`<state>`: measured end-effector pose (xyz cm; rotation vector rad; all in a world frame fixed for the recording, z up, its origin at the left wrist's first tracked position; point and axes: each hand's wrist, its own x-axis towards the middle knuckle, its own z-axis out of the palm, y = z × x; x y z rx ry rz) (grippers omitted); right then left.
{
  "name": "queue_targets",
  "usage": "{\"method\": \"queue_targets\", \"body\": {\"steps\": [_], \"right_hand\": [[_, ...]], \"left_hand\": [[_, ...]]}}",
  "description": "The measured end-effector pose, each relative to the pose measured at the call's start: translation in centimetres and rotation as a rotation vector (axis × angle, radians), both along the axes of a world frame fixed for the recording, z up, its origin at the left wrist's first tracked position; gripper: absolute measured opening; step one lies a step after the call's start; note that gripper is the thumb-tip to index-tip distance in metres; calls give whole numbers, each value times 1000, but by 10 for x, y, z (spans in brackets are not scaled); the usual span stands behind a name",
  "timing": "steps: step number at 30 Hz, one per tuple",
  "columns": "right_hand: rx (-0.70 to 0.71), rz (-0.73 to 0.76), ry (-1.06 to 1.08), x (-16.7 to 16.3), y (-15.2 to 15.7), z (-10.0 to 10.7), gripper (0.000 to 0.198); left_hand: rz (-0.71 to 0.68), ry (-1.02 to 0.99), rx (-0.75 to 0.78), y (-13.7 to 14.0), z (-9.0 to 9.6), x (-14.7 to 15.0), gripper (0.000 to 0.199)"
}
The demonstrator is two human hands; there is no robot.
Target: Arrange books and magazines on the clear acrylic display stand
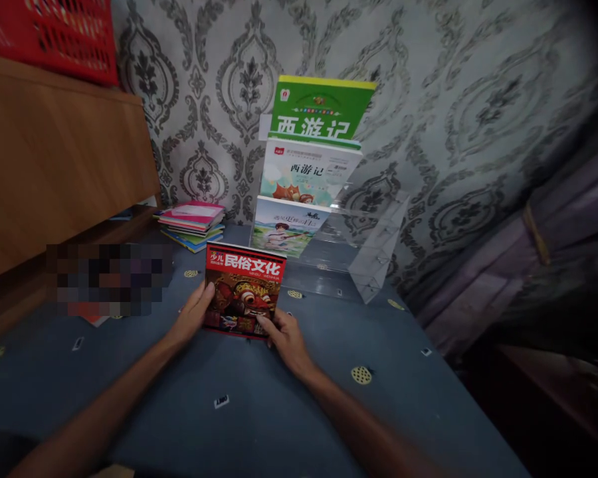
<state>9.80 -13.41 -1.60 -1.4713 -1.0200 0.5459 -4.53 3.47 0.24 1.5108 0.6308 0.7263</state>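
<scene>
Between my two hands is a red and dark book [244, 292] with white title characters and a masked figure on its cover. My left hand [194, 312] grips its left edge, thumb on the front. Lower on the right side, my right hand [286, 338] has its thumb pressed on the cover. Just behind the book stands a clear tiered display rack [369, 259]. Its left side carries a green book [323, 106] on top, a white book [309, 166] in the middle and a blue-green book [289, 226] below. The held book's upper edge overlaps the lowest part of the rack in view.
A stack of books [192, 222] lies by the wall on the blue patterned tabletop [299, 425]. At left is a wooden cabinet [64, 159] with a red basket [74, 40] on it. Something blurred [109, 275] lies nearer. A curtain [508, 252] hangs at right.
</scene>
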Motion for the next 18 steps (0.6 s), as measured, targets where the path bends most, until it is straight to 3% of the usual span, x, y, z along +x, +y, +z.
{"method": "queue_targets", "body": {"steps": [5,9,13,18], "right_hand": [[7,-4,-16,0,0,1,48],[3,14,-22,3,-1,1,47],[-6,73,35,12,2,-3,45],[43,71,137,23,7,-6,43]], "left_hand": [[-79,45,187,-5,-5,-4,65],[-58,72,267,-7,-10,-4,54],[-55,44,285,-4,-15,1,46],[-105,-63,214,4,-9,16,53]]}}
